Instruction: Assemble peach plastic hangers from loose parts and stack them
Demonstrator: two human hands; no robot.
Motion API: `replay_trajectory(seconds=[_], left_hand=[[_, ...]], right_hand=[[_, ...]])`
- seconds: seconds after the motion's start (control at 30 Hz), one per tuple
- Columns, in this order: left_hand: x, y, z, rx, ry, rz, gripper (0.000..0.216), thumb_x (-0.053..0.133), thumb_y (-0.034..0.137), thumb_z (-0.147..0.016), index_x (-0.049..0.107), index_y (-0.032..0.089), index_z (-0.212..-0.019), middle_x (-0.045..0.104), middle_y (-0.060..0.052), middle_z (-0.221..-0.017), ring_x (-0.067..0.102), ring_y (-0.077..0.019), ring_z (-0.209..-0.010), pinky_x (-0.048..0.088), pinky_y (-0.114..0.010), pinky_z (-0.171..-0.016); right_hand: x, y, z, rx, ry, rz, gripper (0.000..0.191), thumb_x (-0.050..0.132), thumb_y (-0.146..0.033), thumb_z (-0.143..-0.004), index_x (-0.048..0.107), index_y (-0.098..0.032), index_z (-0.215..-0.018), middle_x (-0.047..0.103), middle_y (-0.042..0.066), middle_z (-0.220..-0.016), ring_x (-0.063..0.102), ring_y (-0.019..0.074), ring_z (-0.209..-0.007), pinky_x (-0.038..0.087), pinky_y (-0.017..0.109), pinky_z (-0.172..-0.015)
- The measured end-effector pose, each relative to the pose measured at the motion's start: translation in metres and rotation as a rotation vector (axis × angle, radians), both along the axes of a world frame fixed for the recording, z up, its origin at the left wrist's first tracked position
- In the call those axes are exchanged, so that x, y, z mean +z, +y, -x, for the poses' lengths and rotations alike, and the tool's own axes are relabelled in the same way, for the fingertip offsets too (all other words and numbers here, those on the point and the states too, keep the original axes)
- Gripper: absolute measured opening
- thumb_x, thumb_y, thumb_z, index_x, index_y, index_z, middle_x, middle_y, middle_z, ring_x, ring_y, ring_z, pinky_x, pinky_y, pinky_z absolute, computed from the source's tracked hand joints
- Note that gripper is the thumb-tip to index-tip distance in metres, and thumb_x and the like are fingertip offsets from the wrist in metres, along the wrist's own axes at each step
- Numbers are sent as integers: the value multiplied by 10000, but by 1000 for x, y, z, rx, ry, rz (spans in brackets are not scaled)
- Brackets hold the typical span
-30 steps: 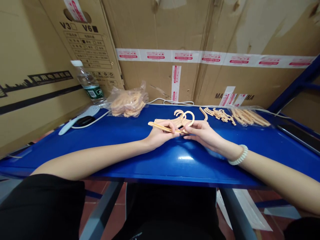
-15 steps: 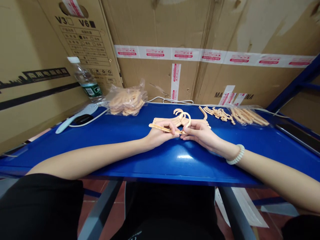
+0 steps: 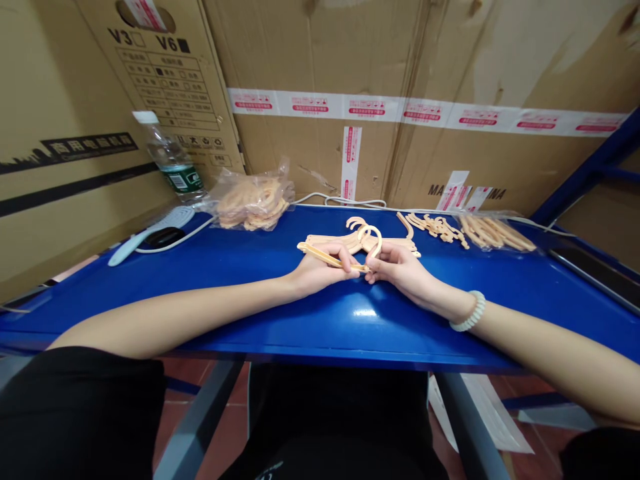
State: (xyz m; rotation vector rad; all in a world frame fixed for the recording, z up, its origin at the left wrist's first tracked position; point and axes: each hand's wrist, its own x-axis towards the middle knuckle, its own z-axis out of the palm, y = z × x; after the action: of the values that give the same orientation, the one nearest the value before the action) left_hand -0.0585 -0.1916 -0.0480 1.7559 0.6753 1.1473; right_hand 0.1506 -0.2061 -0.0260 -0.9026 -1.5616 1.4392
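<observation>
My left hand is closed on a beige hanger arm, a slim plastic bar whose free end points left. Pinched in my right hand is a beige hanger hook, its curve standing up above the fingers. Hook and bar meet between my fingertips; whether they are joined is hidden by the fingers. Just behind both hands lie assembled beige hangers in a stack, their hooks toward the back.
Loose small beige pieces and a bag of beige bars lie to the right, a phone beyond. At the left are a bag of beige parts, a water bottle and a pale blue brush. Cardboard stands behind.
The hanger arm has tilted slightly in my left hand, its left end a little higher relative to the right. My right fingers have shifted slightly around the hook's base.
</observation>
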Motion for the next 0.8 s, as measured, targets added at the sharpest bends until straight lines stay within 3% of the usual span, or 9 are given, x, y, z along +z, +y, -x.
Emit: replay_trajectory(seconds=[0.13,0.4,0.8], left_hand=[[1,0,1,-4,9,-17,293,879,294,-706,634,152,-631,716,-40,-751,723,-184,-754,568,-287,-708],[-1,0,-2,14,-24,91,320,883,280,-678,596,155,-615,735,-46,-756,756,-223,-830,582,-303,-743],[1,-2,-3,1,-49,87,332,888,293,-664,593,159,-591,732,-47,-746,748,-216,-796,607,-330,-745]], right_hand=[[1,-3,1,10,-26,-37,355,877,-421,-738,624,-177,-790,683,16,-691,645,143,-611,573,263,-615],[1,1,2,12,63,117,360,906,-353,-688,600,-176,-759,672,26,-723,676,162,-638,596,288,-654],[2,1,1,0,76,138,335,895,-309,-662,617,-165,-782,678,24,-744,687,157,-641,599,270,-654]])
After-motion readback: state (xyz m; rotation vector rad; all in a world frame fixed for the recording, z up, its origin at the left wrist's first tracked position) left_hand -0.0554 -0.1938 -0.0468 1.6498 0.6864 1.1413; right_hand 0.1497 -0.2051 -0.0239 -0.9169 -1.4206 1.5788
